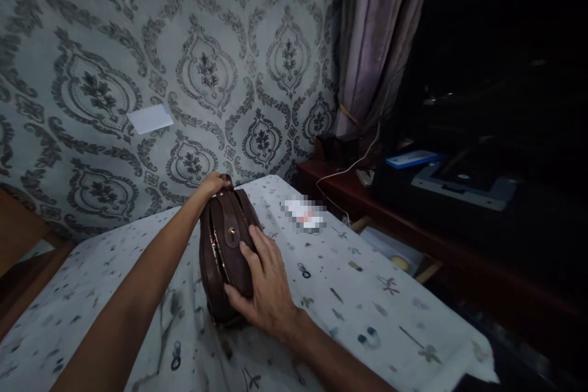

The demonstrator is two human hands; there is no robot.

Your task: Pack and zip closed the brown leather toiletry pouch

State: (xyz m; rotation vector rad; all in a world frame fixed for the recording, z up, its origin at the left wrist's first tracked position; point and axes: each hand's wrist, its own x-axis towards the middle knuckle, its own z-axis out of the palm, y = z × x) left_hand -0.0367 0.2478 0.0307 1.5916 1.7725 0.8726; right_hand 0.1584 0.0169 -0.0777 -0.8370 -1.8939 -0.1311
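A dark brown leather handbag (pixel 230 257) stands on a white patterned sheet (pixel 321 294), its zipped top facing me. A strap tab with a small gold clasp crosses the top, and gold zippers run along both sides of it. My left hand (pixel 214 184) is closed on the bag's far end, by a short strap loop; its fingertips are partly hidden. My right hand (pixel 265 278) lies on the near right part of the bag, fingers spread and thumb apart, touching the leather without wrapping round it.
A blurred white and red item (pixel 304 213) lies on the sheet to the right. Beyond it are a dark red desk (pixel 331 173), an open drawer (pixel 390 251), a white cable (pixel 351 165) and a large black screen-like object (pixel 496 73). Patterned wallpaper with a white card (pixel 150 119) stands behind.
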